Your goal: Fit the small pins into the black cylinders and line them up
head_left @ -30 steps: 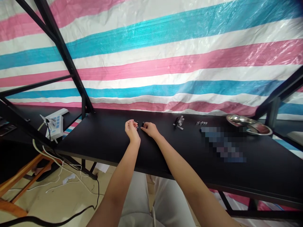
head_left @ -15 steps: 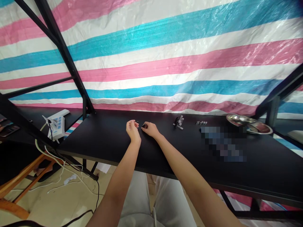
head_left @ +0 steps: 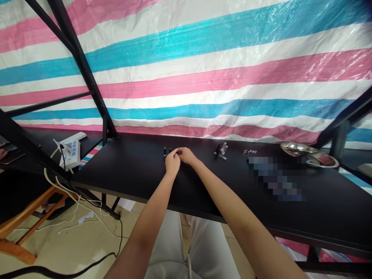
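Note:
My left hand (head_left: 172, 162) and my right hand (head_left: 187, 155) meet over the middle of the black table (head_left: 130, 166). Their fingertips are pinched together around a small dark piece (head_left: 178, 152), mostly hidden by the fingers, so its kind does not show. Just left of the fingers stand two small black cylinders (head_left: 164, 152), the nearer-to-hand one partly beside my left fingertips. To the right of my right hand lies a group of small clear tubes (head_left: 223, 148) with a black piece (head_left: 217, 149) among them.
Several small shiny clear pieces (head_left: 249, 152) lie farther right, near a round metal tray (head_left: 328, 160). A blurred-out flat object (head_left: 274, 178) rests before it. At left are a white power strip (head_left: 72, 153) and cables; black frame posts (head_left: 87, 73) flank the table.
My left hand has moved right and closed in on my right hand, so their fingertips now touch. The black cylinders beside them have come into fuller view.

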A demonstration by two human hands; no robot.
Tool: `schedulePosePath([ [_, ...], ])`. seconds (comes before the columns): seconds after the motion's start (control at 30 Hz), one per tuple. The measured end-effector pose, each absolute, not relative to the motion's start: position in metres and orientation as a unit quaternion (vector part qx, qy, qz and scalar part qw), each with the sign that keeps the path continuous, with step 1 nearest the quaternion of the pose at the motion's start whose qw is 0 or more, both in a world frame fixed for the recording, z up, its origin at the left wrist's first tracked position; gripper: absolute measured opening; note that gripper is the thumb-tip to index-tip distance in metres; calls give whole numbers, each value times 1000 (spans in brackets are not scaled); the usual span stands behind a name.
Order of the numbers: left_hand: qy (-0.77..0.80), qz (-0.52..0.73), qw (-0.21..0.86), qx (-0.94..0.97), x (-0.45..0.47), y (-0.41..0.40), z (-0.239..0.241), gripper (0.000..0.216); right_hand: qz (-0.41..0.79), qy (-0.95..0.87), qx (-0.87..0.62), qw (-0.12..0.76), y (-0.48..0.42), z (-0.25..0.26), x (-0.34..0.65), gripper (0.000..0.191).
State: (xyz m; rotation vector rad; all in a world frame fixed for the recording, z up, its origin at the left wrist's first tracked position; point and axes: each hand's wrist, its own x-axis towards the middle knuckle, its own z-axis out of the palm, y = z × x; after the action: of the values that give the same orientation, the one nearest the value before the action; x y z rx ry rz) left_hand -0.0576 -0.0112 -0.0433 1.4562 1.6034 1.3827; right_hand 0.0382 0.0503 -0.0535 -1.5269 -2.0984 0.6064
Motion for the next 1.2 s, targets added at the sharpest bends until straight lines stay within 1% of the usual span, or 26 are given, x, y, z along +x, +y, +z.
schedulePosePath([
  [0.13,571,556,264,544,-57,-13,-43,35,219,-763,-562,233,51,-53,38,10],
  [0.3,547,612,300,487,-58,-12,-46,30,224,-763,-558,239,49,-52,38,8],
  [0.53,556,604,300,486,-59,-10,-48,29,217,-768,-519,308,43,-66,43,7],
  [0.73,508,652,310,470,-58,-14,-38,31,207,-766,-517,321,44,-71,44,8],
  [0.97,470,704,322,424,-58,-16,-35,21,209,-769,-517,313,45,-74,46,16],
  [1.13,457,720,312,420,-57,-20,-30,17,153,-793,-496,319,37,-75,51,26],
  [1.2,454,719,297,435,-56,-23,-28,16,131,-800,-487,325,29,-74,57,27],
])
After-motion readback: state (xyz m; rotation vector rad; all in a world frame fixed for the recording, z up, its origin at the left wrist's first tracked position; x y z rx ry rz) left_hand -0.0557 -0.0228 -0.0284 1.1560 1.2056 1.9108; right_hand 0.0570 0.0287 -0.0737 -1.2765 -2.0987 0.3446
